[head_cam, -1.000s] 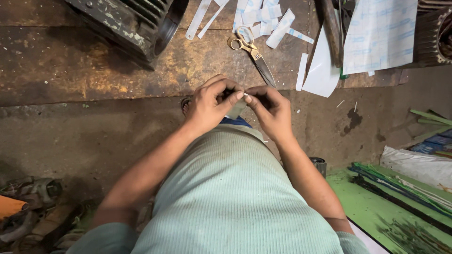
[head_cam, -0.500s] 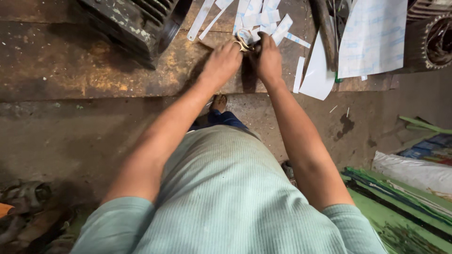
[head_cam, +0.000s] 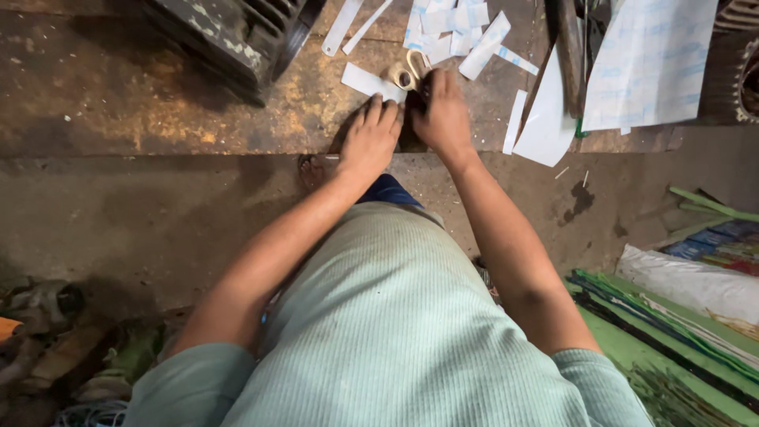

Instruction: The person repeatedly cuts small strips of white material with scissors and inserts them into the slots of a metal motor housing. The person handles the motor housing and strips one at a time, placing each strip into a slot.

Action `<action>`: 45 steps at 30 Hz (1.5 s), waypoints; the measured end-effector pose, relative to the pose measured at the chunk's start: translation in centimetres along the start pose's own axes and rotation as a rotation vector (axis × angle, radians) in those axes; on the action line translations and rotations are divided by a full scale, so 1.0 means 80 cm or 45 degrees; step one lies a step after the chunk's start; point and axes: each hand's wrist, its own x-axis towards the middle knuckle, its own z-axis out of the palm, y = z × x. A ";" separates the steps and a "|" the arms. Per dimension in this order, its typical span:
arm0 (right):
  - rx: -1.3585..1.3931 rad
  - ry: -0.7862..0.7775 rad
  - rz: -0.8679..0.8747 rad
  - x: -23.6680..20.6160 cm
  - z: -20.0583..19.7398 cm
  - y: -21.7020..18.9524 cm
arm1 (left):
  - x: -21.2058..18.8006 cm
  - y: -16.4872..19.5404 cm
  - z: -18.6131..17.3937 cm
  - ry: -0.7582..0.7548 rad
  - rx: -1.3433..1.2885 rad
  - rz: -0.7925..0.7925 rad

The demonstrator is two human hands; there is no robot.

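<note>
Your hands reach the scissors on the desk

Your right hand [head_cam: 443, 119] has moved forward, fingers closing around the scissors [head_cam: 407, 73]; your left hand [head_cam: 370, 141] rests flat, fingers open, beside a paper strip [head_cam: 368, 81].

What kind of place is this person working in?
Probably a small workshop. There is a worn, stained workbench, a dark finned motor casing on it, and cut paper strips with scissors by the hands.
</note>
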 end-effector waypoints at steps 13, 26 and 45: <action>-0.263 -0.126 0.082 -0.005 0.018 0.006 | -0.003 0.004 0.007 -0.135 0.023 -0.019; -0.316 -0.138 0.139 0.010 0.010 0.005 | 0.016 0.009 0.005 -0.169 -0.023 -0.044; 1.281 0.120 0.571 -0.028 -0.078 -0.048 | 0.042 -0.008 -0.143 -0.175 -1.283 -0.587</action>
